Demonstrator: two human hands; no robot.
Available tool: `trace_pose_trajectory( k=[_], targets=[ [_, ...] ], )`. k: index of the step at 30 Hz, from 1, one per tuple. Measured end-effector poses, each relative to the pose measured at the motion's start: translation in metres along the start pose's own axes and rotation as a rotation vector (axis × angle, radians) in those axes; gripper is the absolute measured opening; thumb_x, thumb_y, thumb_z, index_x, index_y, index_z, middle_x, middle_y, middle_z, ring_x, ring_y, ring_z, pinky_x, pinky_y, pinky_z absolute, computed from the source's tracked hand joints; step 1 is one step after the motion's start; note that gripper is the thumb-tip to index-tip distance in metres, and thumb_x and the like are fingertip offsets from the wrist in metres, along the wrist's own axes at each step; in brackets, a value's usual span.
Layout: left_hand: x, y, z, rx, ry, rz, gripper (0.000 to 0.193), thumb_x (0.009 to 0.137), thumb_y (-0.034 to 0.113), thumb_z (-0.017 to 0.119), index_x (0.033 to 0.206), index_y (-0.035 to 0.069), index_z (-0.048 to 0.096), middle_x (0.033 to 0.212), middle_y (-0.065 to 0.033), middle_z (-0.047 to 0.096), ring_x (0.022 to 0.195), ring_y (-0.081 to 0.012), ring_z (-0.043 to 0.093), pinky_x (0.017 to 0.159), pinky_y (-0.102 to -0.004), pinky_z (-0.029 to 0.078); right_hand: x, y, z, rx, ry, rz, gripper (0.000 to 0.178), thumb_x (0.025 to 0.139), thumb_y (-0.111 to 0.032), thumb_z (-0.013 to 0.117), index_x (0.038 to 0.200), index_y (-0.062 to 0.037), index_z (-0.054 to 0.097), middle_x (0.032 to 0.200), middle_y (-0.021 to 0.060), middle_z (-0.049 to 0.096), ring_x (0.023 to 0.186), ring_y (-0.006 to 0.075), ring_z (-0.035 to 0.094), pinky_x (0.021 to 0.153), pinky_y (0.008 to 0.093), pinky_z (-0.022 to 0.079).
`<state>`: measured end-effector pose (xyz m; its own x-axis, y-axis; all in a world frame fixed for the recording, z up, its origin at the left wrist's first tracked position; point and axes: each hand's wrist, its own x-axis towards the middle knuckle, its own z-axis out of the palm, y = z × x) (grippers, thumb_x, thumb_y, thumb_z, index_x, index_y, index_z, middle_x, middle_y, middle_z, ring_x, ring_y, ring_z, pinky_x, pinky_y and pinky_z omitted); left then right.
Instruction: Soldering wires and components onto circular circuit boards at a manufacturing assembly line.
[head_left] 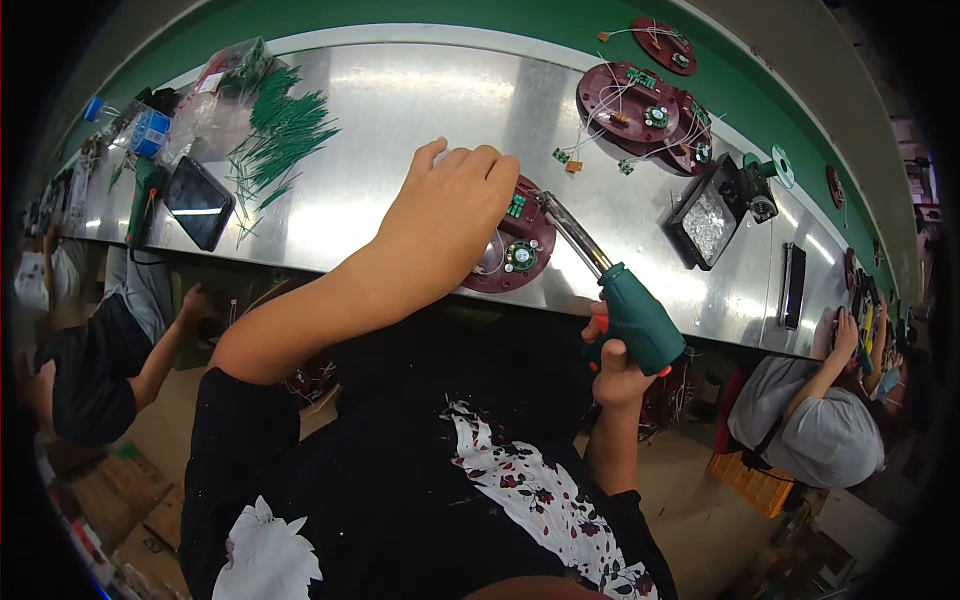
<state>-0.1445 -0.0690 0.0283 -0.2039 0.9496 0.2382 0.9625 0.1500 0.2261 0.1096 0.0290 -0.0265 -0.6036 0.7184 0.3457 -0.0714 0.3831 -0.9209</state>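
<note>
On the metal bench in front of me lies a dark red disc (pixel 543 243), bearing a small green circuit board (pixel 516 206) and a round component (pixel 521 256). My left hand (pixel 450 210) is closed over its far left part with bent fingers. Their tips are out of sight, so whatever they pinch cannot be made out. A dark green soldering gun (pixel 640 318) is wrapped in my right hand (pixel 618 378). Its long metal barrel points up and left, and the tip is at the disc's right edge near the circuit board. Whether the tip touches cannot be told.
More wired red discs (pixel 600 92) sit at the far right. A black box of clear bits (pixel 706 222), a reel (pixel 782 166) and a black strip (pixel 793 286) lie right. Green strips (pixel 285 125), a phone (pixel 198 203) and a bottle (pixel 150 132) occupy the left. People work at both sides.
</note>
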Motion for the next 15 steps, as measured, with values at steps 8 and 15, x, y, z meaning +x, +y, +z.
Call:
trace_pose_trajectory(
  k=[8,15],
  targets=[
    [-0.001,0.001,0.004,-0.052,0.11,-0.003,0.016,0.092,0.002,0.06,0.108,0.0,0.06,0.106,-0.0154,0.067,0.098,-0.0364,0.065,0.104,-0.0525,0.046,-0.004,0.0,0.001,0.007,-0.033,0.015,0.066,0.1,-0.055,0.064,0.12,0.0079,0.066,0.096,0.0112,0.069,0.071,0.0169,0.066,0.062,0.0298,0.053],
    [0.0,0.003,0.003,-0.061,0.103,-0.029,0.015,0.093,0.003,0.061,0.108,0.001,0.061,0.106,-0.0153,0.067,0.096,-0.0367,0.065,0.105,-0.0543,0.045,-0.006,0.01,-0.001,0.004,0.002,0.023,0.065,0.09,-0.054,0.079,0.109,0.0071,0.07,0.093,0.0114,0.07,0.067,0.0127,0.068,0.063,0.0257,0.054]
  ],
)
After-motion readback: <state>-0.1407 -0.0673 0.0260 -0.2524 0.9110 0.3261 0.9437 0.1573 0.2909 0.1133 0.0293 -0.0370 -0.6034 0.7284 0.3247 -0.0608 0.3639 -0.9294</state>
